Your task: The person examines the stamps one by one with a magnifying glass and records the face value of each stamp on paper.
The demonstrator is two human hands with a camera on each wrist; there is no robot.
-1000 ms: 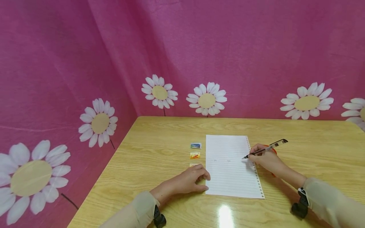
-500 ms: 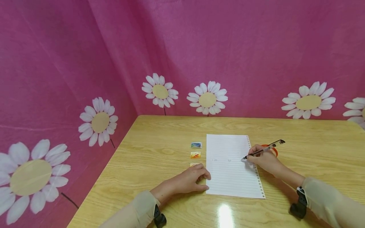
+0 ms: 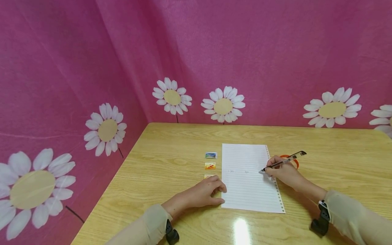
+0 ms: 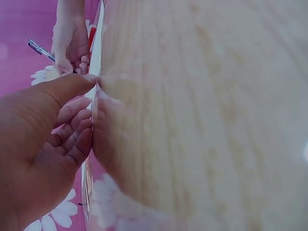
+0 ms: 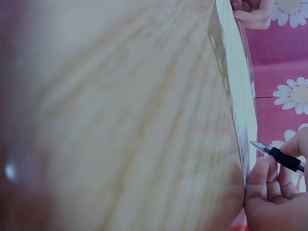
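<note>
A sheet of lined paper point(image 3: 245, 194) with punched holes down its right edge lies flat on the table. Faint figures stand in a row across its middle. My right hand point(image 3: 284, 174) pinches a black-gripped pen point(image 3: 283, 162), whose tip is at the paper right of that writing; the right wrist view shows the pen tip point(image 5: 257, 145) close to the sheet. With bent, relaxed fingers, my left hand point(image 3: 203, 193) rests at the paper's left edge. Beyond it are a blue stamp-like picture point(image 3: 211, 155), a yellow one point(image 3: 210, 166) and a third point(image 3: 209, 176), partly hidden by the hand.
An orange-red loop point(image 3: 296, 163) lies behind my right hand, mostly hidden, its kind unclear. The wooden table point(image 3: 171, 146) meets a pink daisy-printed cloth point(image 3: 245, 51) at the back and left. Wrist cameras, one a black device point(image 3: 320, 221), sit at both sleeves.
My right hand and the pen have shifted slightly left and down the paper, showing more of the orange-red loop. The left hand stays put. The view drifts slightly.
</note>
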